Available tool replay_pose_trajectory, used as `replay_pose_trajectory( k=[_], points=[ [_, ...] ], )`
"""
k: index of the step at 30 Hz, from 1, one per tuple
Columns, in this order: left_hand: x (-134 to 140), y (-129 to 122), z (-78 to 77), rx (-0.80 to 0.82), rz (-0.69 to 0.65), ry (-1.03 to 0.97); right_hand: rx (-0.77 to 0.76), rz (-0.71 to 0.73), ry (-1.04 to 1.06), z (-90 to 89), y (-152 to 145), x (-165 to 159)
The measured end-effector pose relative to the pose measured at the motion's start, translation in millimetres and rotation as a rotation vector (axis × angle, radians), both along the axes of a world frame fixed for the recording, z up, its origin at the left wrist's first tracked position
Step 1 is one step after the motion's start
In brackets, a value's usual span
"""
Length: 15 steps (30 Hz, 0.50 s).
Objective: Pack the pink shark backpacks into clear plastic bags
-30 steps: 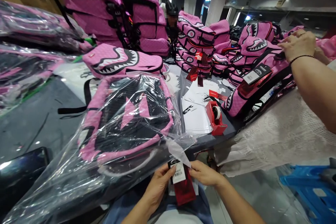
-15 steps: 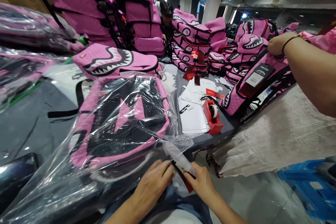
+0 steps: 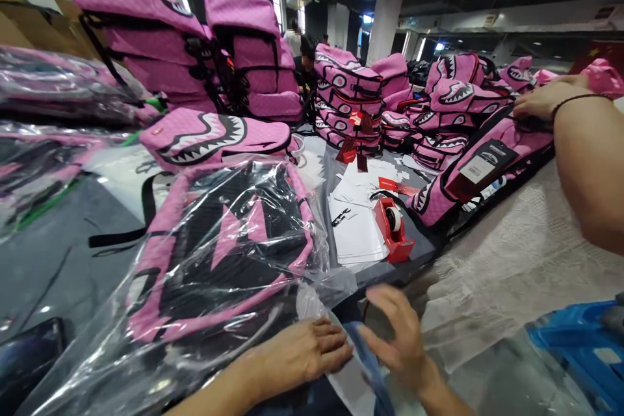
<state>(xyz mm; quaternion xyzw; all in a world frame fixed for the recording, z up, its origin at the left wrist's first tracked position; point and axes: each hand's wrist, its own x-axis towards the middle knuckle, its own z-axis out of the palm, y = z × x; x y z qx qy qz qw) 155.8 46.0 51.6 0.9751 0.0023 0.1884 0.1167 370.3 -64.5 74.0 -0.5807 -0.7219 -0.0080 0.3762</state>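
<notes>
My left hand (image 3: 312,352) lies palm down with its fingers together, resting over a whitish strip (image 3: 308,302) at the table's front edge. Just right of it, my right hand (image 3: 402,341) is raised and slightly blurred, thumb and fingers apart, with nothing visible in it. Between the hands, a bluish smeared band (image 3: 368,354) is too blurred to name. Beyond my left hand, a pink and black backpack (image 3: 175,299) lies back panel up inside a clear plastic bag (image 3: 97,344). A black strap (image 3: 117,237) sticks out at the left.
A red tape dispenser (image 3: 402,247) stands by white papers (image 3: 358,237). Pink shark-mouth backpacks (image 3: 348,97) are stacked behind. At the right, another person's hand (image 3: 546,97) rests on a tagged backpack (image 3: 448,192). A blue plastic stool (image 3: 575,338) is at the lower right.
My right hand has come off the whitish strip and opened. My left hand has moved right and flattened over it. A dark red piece between my hands no longer shows. The view has tilted up.
</notes>
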Motion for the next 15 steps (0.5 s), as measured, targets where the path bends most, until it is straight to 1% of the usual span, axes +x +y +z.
replay_pose_trajectory(
  k=[1,2,3,4,5,6,8,9,10,12,13,15],
  points=[
    [-7.2,-1.4,2.6,-0.010,-0.019,-0.013,0.008,0.019,-0.035,12.1,25.4,-3.8],
    [-13.4,-1.9,4.9,-0.019,-0.030,-0.027,-0.031,0.076,-0.059,22.1,51.9,-8.9],
    [-18.4,-1.4,6.9,-0.033,-0.014,-0.053,-0.092,0.140,-0.051,30.3,78.0,-14.3],
    [-21.8,0.6,8.9,-0.059,0.034,-0.097,-0.143,0.183,0.001,37.3,102.5,-19.0],
    [-23.5,4.2,11.2,-0.096,0.104,-0.156,-0.180,0.199,0.086,43.6,124.2,-22.1],
    [-23.2,9.6,14.5,-0.144,0.196,-0.215,-0.193,0.184,0.194,49.7,142.7,-23.2],
    [-17.0,25.8,25.8,-0.271,0.435,-0.306,-0.129,0.099,0.370,61.8,168.9,-19.2],
    [-11.8,35.8,33.9,-0.328,0.565,-0.313,-0.065,0.053,0.396,67.4,176.9,-14.9],
    [-5.7,46.5,42.7,-0.360,0.688,-0.280,0.005,0.012,0.375,72.3,181.7,-10.1],
    [7.5,67.5,58.9,-0.355,0.895,-0.153,0.138,-0.055,0.263,79.2,182.9,-1.6],
    [14.5,77.1,64.1,-0.325,0.961,-0.092,0.186,-0.084,0.213,81.1,179.7,0.9],
    [30.0,93.9,66.1,-0.253,1.018,-0.023,0.223,-0.119,0.180,82.0,166.8,-0.3]
  ],
)
